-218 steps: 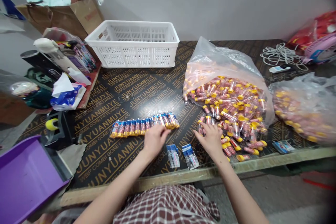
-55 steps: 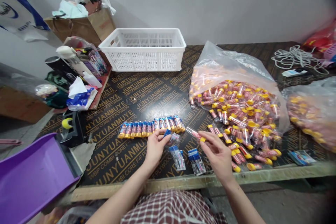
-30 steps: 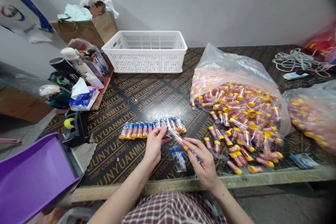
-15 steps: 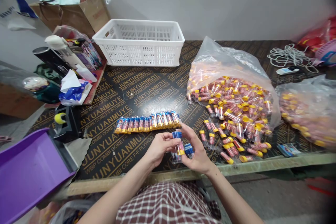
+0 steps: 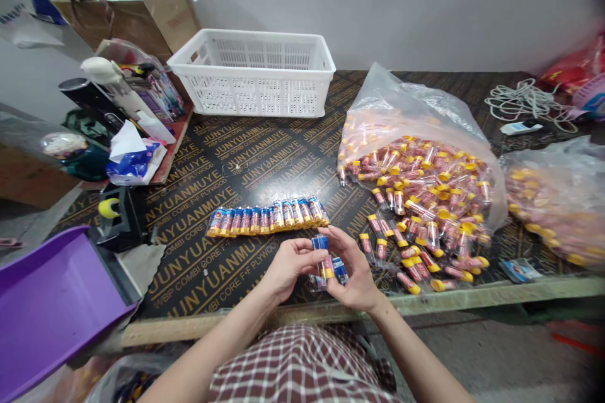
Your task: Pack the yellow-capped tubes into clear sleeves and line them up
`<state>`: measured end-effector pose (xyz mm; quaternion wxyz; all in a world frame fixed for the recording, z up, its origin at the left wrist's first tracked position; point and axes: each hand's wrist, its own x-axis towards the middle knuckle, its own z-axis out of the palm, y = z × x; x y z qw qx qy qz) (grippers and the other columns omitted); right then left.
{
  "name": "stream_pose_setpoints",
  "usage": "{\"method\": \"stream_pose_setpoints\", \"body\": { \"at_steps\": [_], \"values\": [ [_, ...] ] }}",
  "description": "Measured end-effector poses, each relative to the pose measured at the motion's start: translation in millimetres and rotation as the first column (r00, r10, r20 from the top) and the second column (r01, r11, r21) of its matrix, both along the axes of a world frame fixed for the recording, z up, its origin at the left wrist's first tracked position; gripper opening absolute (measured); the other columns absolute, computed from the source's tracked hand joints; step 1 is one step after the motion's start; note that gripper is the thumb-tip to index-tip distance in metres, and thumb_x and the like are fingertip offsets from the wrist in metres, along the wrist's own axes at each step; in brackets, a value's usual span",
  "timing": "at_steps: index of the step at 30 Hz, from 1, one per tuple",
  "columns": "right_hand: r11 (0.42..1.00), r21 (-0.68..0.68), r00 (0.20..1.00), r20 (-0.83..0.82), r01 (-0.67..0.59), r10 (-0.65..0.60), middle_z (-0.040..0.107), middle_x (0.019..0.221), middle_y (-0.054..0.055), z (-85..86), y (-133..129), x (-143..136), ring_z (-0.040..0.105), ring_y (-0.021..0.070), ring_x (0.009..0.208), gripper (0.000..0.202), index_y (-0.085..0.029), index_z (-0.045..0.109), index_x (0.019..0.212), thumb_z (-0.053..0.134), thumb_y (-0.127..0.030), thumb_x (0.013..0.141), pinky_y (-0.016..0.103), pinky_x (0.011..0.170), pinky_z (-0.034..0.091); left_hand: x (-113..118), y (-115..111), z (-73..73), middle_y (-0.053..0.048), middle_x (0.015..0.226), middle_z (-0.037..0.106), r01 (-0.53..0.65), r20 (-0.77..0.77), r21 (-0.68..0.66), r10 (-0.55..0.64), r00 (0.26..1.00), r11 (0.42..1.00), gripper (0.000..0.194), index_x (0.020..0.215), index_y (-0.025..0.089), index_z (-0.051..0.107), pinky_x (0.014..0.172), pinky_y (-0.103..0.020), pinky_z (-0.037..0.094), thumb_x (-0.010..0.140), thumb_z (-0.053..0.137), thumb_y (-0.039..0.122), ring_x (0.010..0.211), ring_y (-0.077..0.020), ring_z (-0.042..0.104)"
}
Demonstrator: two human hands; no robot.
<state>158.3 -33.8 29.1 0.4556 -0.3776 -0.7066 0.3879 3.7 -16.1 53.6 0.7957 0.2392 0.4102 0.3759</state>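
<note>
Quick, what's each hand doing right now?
Left hand: closed on a blue-wrapped tube.
Right hand: fingers closed on the same tube.

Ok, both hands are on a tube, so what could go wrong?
The tube is held by the fingers of the left hand and right hand and might slip. Loose tubes near the table edge could roll off. The row of tubes is close beyond the right hand and may get nudged.

Open surface (image 5: 278,154) lay between the wrapped tubes (image 5: 255,220) and the white basket (image 5: 255,96); the bulging bag (image 5: 420,101) obstructed the right side.
</note>
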Motion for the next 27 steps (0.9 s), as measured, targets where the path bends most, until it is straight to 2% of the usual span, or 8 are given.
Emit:
{"method": "stream_pose_setpoints", "body": {
  "at_steps": [6, 9, 12, 15, 19, 22, 25, 27],
  "values": [
    [1.0, -0.006, 1.0, -0.012, -0.013, 0.013, 0.029, 0.146, 0.009, 5.1, 3, -2, 0.042, 0.0266, 0.127, 0.086, -0.027, 0.02, 0.143, 0.055, -0.007, 0.067, 0.046, 0.105, 0.04, -11, 9, 2.0, -0.003, 0.066, 0.065, -0.028, -0.087, 0.07, 0.034, 0.996, 0.997, 0.035, 0.074, 0.009, 0.064, 0.055, -0.02, 0.045, 0.055, 0.082, 0.033, 0.055, -0.0091, 0.058],
    [0.998, 0.009, 0.998, 0.023, 0.063, -0.064, 0.018, 0.151, 0.008, 5.7, 7, 9, 0.038, 0.0281, 0.13, 0.085, -0.028, 0.016, 0.144, 0.058, -0.012, 0.072, 0.05, 0.106, 0.036, -38, 30, -1.2, -0.002, 0.064, 0.066, -0.128, -0.301, 0.229, 0.196, 0.933, 0.965, 0.038, 0.078, 0.012, 0.061, 0.054, -0.022, 0.045, 0.055, 0.081, 0.036, 0.055, -0.0122, 0.06],
    [0.986, 0.004, 0.986, 0.002, 0.164, -0.164, 0.024, 0.149, 0.009, 1.3, 11, 24, 0.042, 0.027, 0.127, 0.078, -0.03, 0.017, 0.144, 0.056, -0.017, 0.077, 0.051, 0.105, 0.036, -70, 54, -10.3, 0.003, 0.056, 0.062, -0.135, -0.606, 0.443, 0.408, 0.683, 0.886, 0.046, 0.087, 0.015, 0.06, 0.051, -0.022, 0.041, 0.053, 0.081, 0.038, 0.052, -0.0133, 0.057],
    [0.971, -0.01, 0.971, 0.016, 0.239, -0.239, 0.03, 0.146, 0.009, -1.2, 13, 34, 0.044, 0.0264, 0.125, 0.071, -0.029, 0.023, 0.142, 0.055, -0.02, 0.08, 0.05, 0.103, 0.038, -87, 71, -21.8, 0.003, 0.054, 0.059, 0.039, -0.797, 0.495, 0.436, 0.417, 0.868, 0.042, 0.086, 0.015, 0.062, 0.053, -0.024, 0.038, 0.056, 0.079, 0.039, 0.053, -0.0142, 0.055],
    [0.959, 0.042, 0.95, 0.136, 0.279, -0.282, 0.035, 0.143, 0.01, 3.4, 12, 39, 0.046, 0.0257, 0.123, 0.069, -0.028, 0.027, 0.141, 0.057, -0.022, 0.08, 0.047, 0.102, 0.04, -85, 75, -28.5, 0.001, 0.057, 0.06, 0.208, -0.876, 0.467, 0.418, 0.241, 0.86, 0.041, 0.094, 0.016, 0.064, 0.058, -0.026, 0.039, 0.064, 0.073, 0.043, 0.058, -0.0173, 0.057],
    [0.93, 0.15, 0.897, 0.251, 0.336, -0.365, 0.038, 0.141, 0.009, 4.4, 15, 48, 0.045, 0.0259, 0.123, 0.064, -0.028, 0.034, 0.138, 0.059, -0.023, 0.079, 0.047, 0.101, 0.04, -74, 64, -27.1, -0.001, 0.062, 0.06, 0.229, -0.795, 0.605, 0.595, 0.122, 0.762, 0.034, 0.091, 0.017, 0.065, 0.061, -0.026, 0.038, 0.075, 0.064, 0.046, 0.06, -0.017, 0.056],
    [0.863, 0.252, 0.779, 0.371, 0.439, -0.505, 0.051, 0.127, 0.009, -5.6, 21, 61, 0.049, 0.0252, 0.117, 0.045, -0.024, 0.05, 0.126, 0.057, -0.026, 0.081, 0.047, 0.1, 0.039, -55, 42, -31.0, -0.004, 0.067, 0.061, 0.334, -0.714, 0.688, 0.683, 0.152, 0.645, 0.028, 0.075, 0.017, 0.063, 0.064, -0.026, 0.037, 0.085, 0.052, 0.041, 0.064, -0.0154, 0.055],
    [0.816, 0.304, 0.678, 0.454, 0.492, -0.578, 0.059, 0.112, 0.01, -18.2, 27, 70, 0.053, 0.0256, 0.109, 0.033, -0.021, 0.059, 0.115, 0.054, -0.028, 0.083, 0.046, 0.097, 0.041, -39, 27, -40.2, -0.004, 0.069, 0.062, 0.49, -0.789, 0.602, 0.564, 0.244, 0.63, 0.027, 0.072, 0.018, 0.062, 0.064, -0.025, 0.037, 0.085, 0.052, 0.039, 0.066, -0.0152, 0.056]
  ]
}}
